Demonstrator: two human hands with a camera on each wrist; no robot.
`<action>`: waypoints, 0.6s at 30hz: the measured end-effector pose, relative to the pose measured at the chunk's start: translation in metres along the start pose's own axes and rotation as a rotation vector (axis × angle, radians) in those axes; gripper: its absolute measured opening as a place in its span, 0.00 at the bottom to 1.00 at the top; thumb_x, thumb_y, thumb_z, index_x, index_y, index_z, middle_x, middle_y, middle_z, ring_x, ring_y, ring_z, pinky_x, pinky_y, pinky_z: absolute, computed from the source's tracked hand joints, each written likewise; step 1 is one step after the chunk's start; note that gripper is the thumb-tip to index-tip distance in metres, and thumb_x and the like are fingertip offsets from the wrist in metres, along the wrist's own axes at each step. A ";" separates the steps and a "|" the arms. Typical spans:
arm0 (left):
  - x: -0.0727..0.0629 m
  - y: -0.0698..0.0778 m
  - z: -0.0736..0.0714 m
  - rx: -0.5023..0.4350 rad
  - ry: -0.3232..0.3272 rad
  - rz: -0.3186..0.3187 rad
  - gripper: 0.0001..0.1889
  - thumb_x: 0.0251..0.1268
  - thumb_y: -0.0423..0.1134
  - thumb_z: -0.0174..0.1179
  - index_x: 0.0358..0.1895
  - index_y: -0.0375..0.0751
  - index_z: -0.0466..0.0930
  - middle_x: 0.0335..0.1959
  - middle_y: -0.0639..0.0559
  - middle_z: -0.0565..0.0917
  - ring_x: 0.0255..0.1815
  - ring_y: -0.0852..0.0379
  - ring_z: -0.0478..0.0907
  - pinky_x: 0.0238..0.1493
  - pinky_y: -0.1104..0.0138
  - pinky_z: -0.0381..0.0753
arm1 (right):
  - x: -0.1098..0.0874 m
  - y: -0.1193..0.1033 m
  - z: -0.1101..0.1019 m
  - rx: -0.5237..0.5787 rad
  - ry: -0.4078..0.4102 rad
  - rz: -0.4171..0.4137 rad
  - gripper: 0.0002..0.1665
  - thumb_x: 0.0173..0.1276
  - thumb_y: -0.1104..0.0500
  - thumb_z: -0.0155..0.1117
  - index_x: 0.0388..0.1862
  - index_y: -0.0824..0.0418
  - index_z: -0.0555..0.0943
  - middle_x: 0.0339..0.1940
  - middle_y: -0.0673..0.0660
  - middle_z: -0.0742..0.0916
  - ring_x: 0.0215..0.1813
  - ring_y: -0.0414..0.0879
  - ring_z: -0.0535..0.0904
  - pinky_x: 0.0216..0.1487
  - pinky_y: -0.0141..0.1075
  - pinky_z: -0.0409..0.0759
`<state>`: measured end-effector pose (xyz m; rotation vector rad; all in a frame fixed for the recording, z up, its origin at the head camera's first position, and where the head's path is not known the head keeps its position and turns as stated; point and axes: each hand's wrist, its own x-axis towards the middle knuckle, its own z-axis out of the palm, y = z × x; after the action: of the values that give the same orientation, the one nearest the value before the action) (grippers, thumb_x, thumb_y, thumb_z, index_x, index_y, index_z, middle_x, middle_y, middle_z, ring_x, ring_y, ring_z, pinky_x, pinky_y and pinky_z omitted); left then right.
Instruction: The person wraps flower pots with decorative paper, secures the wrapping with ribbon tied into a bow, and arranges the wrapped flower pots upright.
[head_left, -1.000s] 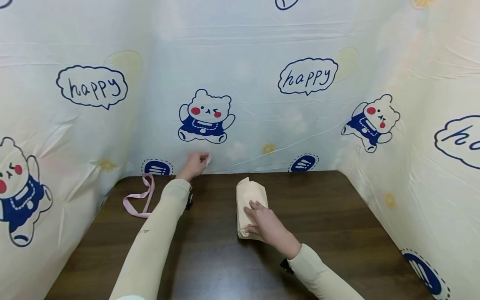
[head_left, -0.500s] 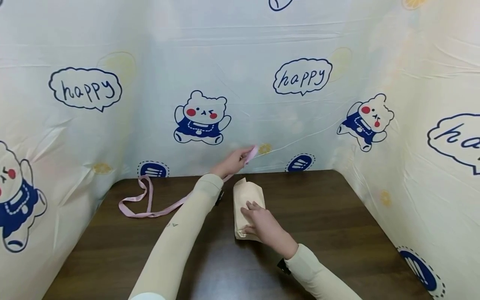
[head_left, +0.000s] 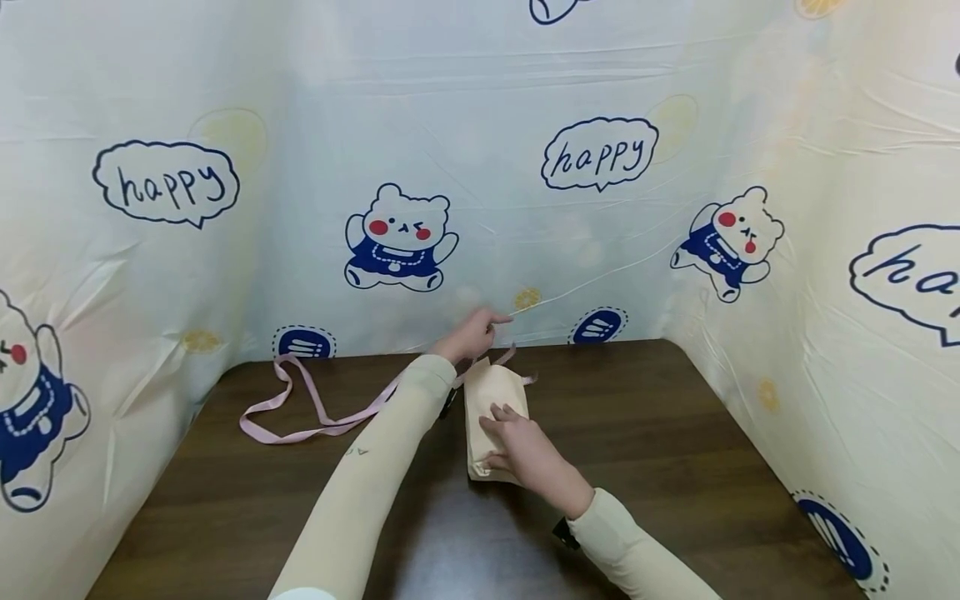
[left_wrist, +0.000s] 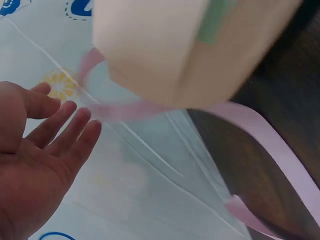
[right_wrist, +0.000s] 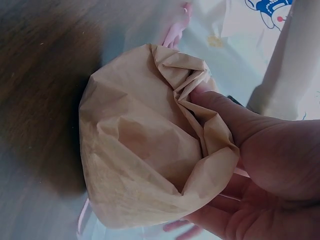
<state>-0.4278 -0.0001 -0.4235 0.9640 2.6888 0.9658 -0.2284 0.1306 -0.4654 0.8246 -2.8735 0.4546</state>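
A tan paper bag (head_left: 495,388) lies lengthwise on the table. My right hand (head_left: 531,454) grips its near end; in the right wrist view the thumb presses on the crumpled, folded paper (right_wrist: 150,125) and the fingers are on the other side. Beyond the bag's far end, my left hand (head_left: 471,335) is raised with nothing in it. The left wrist view shows its fingers (left_wrist: 65,130) loosely spread, just apart from a blurred pink ribbon (left_wrist: 130,111). That ribbon passes around the bag's far end, and its tip (head_left: 529,380) sticks out at the right. A green patch (left_wrist: 216,22) marks the bag's side.
More of the ribbon's length (head_left: 330,427) lies in loops on the left of the dark wooden table (head_left: 637,433). A pale printed curtain (head_left: 495,208) with bears and "happy" bubbles hangs along the back and sides.
My left hand has moved right, drawing the pink ribbon across behind the bag, and has let go of it. The ribbon's end has dropped beside the bag. My right hand keeps its hold.
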 end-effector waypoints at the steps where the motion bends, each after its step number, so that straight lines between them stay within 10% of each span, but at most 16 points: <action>1: -0.002 -0.003 0.001 0.022 -0.001 -0.008 0.25 0.76 0.25 0.44 0.72 0.42 0.74 0.72 0.43 0.74 0.41 0.49 0.77 0.44 0.60 0.80 | 0.000 0.000 0.000 0.000 0.000 0.001 0.35 0.59 0.52 0.79 0.63 0.64 0.81 0.67 0.70 0.80 0.67 0.68 0.76 0.61 0.55 0.79; 7: -0.021 -0.014 0.005 0.029 0.031 -0.019 0.20 0.77 0.29 0.48 0.68 0.37 0.77 0.72 0.40 0.73 0.76 0.43 0.65 0.73 0.51 0.67 | 0.000 -0.001 -0.001 -0.006 0.005 0.006 0.35 0.58 0.51 0.79 0.63 0.64 0.81 0.67 0.70 0.80 0.67 0.67 0.76 0.61 0.55 0.80; 18: -0.080 -0.015 0.032 -0.069 0.322 0.230 0.13 0.67 0.23 0.56 0.48 0.33 0.88 0.48 0.43 0.87 0.43 0.51 0.81 0.46 0.55 0.82 | -0.001 0.001 -0.001 -0.048 0.006 0.023 0.36 0.59 0.47 0.78 0.64 0.60 0.81 0.68 0.66 0.80 0.68 0.63 0.77 0.60 0.52 0.81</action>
<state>-0.3628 -0.0406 -0.4651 1.2174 2.8155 1.3556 -0.2277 0.1319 -0.4651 0.7819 -2.8791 0.3879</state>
